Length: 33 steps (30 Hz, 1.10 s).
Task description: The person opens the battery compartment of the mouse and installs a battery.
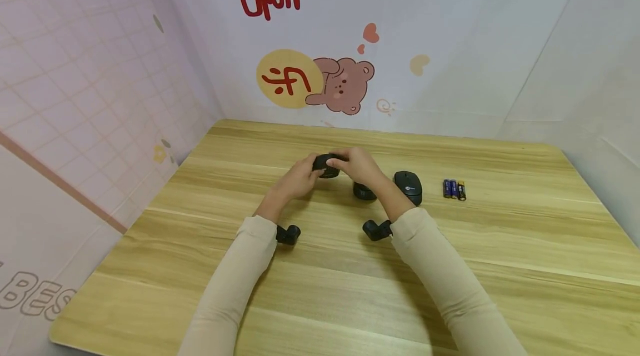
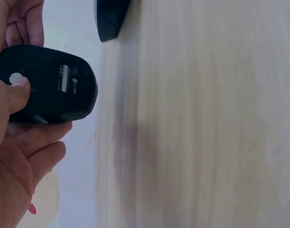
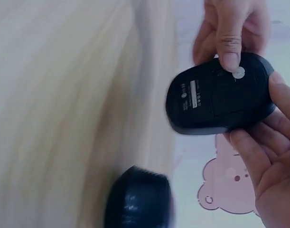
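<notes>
Both hands hold a black computer mouse (image 1: 327, 165) above the table toward its far side. Its underside, with a white label and a small round sticker, faces the wrist cameras. My left hand (image 1: 298, 178) grips one end, its thumb pressed beside the sticker in the left wrist view. Fingers of my right hand (image 3: 273, 156) pinch the mouse's edge from the other side. Under the right wrist stands a dark rounded object (image 1: 364, 191), partly hidden by that hand. Another black mouse (image 1: 407, 185) lies right of it, top side up, near the right forearm.
Two blue batteries (image 1: 450, 189) and a black-and-gold battery (image 1: 461, 190) lie side by side, farther right on the wooden table (image 1: 320, 278). A printed cloth (image 1: 450, 23) hangs behind the table. Black camera mounts (image 1: 376, 230) sit at both wrists.
</notes>
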Each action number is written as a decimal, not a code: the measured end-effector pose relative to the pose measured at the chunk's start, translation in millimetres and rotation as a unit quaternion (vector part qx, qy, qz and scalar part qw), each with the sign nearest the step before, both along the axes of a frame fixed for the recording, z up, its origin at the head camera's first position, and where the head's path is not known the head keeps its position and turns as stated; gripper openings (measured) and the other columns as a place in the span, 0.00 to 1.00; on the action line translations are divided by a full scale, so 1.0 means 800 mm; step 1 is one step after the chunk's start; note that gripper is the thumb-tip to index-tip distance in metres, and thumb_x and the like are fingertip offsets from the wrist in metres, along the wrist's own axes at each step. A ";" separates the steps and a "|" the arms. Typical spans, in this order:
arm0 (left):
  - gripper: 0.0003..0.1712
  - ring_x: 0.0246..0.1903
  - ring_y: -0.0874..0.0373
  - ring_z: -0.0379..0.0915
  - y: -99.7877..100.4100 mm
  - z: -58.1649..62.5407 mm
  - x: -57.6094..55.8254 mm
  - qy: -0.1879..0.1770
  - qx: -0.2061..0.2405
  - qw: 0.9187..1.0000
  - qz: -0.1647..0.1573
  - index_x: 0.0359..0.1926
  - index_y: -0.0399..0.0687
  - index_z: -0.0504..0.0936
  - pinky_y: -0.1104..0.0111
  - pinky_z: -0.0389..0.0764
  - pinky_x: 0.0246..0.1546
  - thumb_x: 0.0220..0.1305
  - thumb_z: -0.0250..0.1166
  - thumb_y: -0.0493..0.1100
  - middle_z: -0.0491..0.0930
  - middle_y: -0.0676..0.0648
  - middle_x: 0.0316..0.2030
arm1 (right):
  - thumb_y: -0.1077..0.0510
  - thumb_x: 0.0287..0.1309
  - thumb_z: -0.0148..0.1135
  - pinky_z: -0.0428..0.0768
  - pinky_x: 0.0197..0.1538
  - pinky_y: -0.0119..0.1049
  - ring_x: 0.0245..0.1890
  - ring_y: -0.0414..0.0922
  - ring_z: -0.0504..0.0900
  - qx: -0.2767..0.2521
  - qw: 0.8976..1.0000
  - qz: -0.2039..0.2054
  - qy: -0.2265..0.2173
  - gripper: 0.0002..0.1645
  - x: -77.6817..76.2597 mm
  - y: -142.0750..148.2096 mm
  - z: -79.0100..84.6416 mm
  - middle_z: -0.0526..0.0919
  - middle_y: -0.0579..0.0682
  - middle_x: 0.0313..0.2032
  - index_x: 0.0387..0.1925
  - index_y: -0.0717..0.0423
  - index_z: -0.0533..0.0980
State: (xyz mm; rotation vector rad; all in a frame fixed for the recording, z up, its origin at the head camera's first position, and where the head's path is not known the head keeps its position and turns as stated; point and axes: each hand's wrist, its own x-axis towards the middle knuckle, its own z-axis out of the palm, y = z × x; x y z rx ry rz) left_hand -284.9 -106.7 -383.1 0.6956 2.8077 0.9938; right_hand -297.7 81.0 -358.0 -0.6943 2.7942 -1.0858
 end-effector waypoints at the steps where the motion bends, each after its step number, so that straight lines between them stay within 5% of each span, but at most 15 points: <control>1: 0.24 0.43 0.51 0.75 0.001 0.001 0.001 -0.004 0.015 1.000 0.001 0.63 0.32 0.60 0.61 0.76 0.45 0.72 0.49 0.40 0.75 0.35 0.52 | 0.47 0.64 0.57 0.76 0.53 0.46 0.53 0.53 0.77 -0.007 1.000 -0.009 0.003 0.28 0.000 0.001 0.002 0.77 0.58 0.54 0.59 0.60 0.74; 5: 0.25 0.35 0.52 0.73 0.005 0.002 0.005 -0.011 0.057 0.998 0.007 0.63 0.31 0.61 0.63 0.74 0.37 0.73 0.49 0.43 0.76 0.36 0.48 | 0.46 0.62 0.59 0.76 0.52 0.48 0.53 0.54 0.77 -0.030 0.999 -0.033 0.015 0.26 0.003 0.003 0.010 0.79 0.59 0.52 0.54 0.60 0.78; 14: 0.26 0.46 0.47 0.78 0.012 0.008 0.019 -0.027 0.126 0.992 0.014 0.63 0.35 0.64 0.61 0.79 0.43 0.72 0.51 0.47 0.74 0.35 0.55 | 0.44 0.62 0.58 0.81 0.43 0.45 0.37 0.50 0.84 -0.043 0.997 -0.058 0.017 0.25 0.005 0.014 0.014 0.83 0.58 0.45 0.49 0.58 0.81; 21: 0.25 0.42 0.48 0.81 0.021 0.012 0.029 -0.028 0.184 0.983 -0.008 0.63 0.34 0.66 0.61 0.82 0.39 0.72 0.53 0.44 0.77 0.34 0.50 | 0.43 0.62 0.57 0.82 0.36 0.41 0.30 0.50 0.85 -0.062 0.996 -0.064 0.002 0.25 0.009 0.030 0.016 0.84 0.60 0.38 0.39 0.61 0.85; 26: 0.26 0.43 0.50 0.80 0.026 0.013 0.030 -0.052 0.208 0.977 -0.018 0.65 0.35 0.66 0.57 0.81 0.40 0.72 0.53 0.45 0.77 0.35 0.51 | 0.44 0.62 0.57 0.83 0.33 0.38 0.31 0.51 0.86 -0.083 0.994 -0.066 -0.018 0.26 0.013 0.036 0.017 0.82 0.64 0.44 0.43 0.63 0.83; 33: 0.24 0.36 0.52 0.82 0.030 0.021 0.035 -0.071 0.222 0.972 -0.009 0.62 0.35 0.69 0.58 0.82 0.37 0.71 0.53 0.45 0.79 0.36 0.47 | 0.45 0.64 0.56 0.83 0.31 0.37 0.29 0.49 0.86 -0.094 0.992 -0.066 -0.043 0.26 0.019 0.040 0.025 0.84 0.62 0.36 0.44 0.64 0.82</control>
